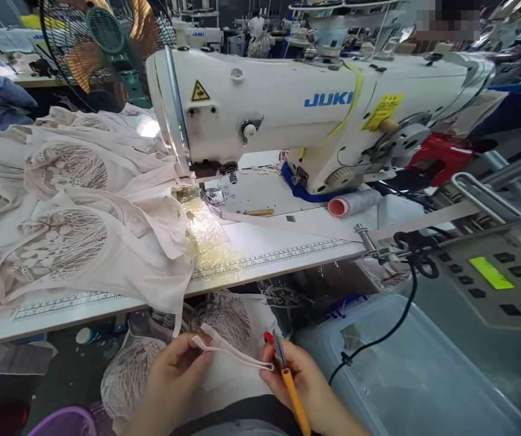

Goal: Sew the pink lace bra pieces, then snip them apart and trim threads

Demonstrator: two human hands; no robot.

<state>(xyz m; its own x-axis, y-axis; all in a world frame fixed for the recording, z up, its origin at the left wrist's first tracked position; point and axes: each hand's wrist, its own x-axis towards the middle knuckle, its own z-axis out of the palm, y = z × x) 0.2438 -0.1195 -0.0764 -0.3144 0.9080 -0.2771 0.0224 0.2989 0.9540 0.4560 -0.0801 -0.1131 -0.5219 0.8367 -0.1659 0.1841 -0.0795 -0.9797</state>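
Observation:
My left hand (181, 369) pinches the end of a narrow pale fabric strap (233, 351) below the table's front edge. The strap's folded other end is between the fingertips of my right hand (301, 378). That same hand also holds scissors (287, 381) with an orange handle and a red part, their dark blades pointing up. Between and behind my hands hangs a pale garment with a lace cup (230, 318), and more of it rests over my lap. Another lace cup (131, 369) lies to the left of my left hand.
A white sewing machine (264, 91) stands on the table (260, 242), with piled lace garments (69, 224) on the left. A clear plastic bin (405, 363), control box (505, 272), hanging cable, purple basket (67, 421) and fan (106, 30) surround the workplace.

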